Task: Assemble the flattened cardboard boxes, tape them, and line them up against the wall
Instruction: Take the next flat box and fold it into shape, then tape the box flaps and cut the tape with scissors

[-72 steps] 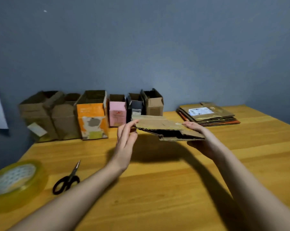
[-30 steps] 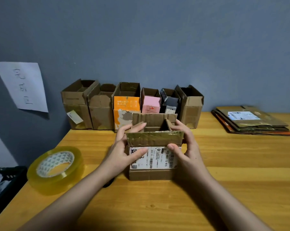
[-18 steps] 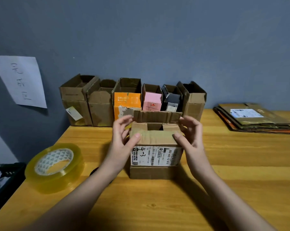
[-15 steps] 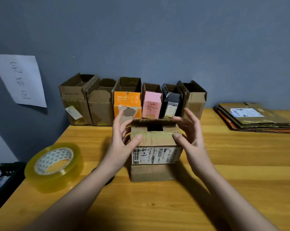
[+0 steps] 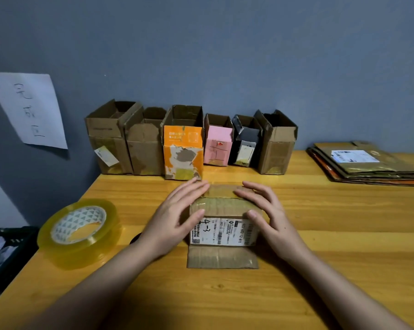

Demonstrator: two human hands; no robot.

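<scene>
Six assembled boxes (image 5: 189,141) lined up against the far wall (image 5: 225,55), tops open. A seventh, the small labelled box (image 5: 224,231), standing at table centre, well short of that row. Both flaps folded down and pressed shut: left hand (image 5: 175,219) flat on the left half, fingers straight, thumb over the near top edge; right hand (image 5: 268,214) mirrored on the right half, fingers likewise spread and straight. No fresh strip over the seam as far as visible, so probably closed but untaped. Tape roll (image 5: 78,232) lying near left on the table (image 5: 320,258), just beside the left forearm, untouched. Flattened stack (image 5: 365,164) waiting far right, several sheets deep. Judged from this: well past halfway, with taping and placing of this box left, then the remaining flats.
</scene>
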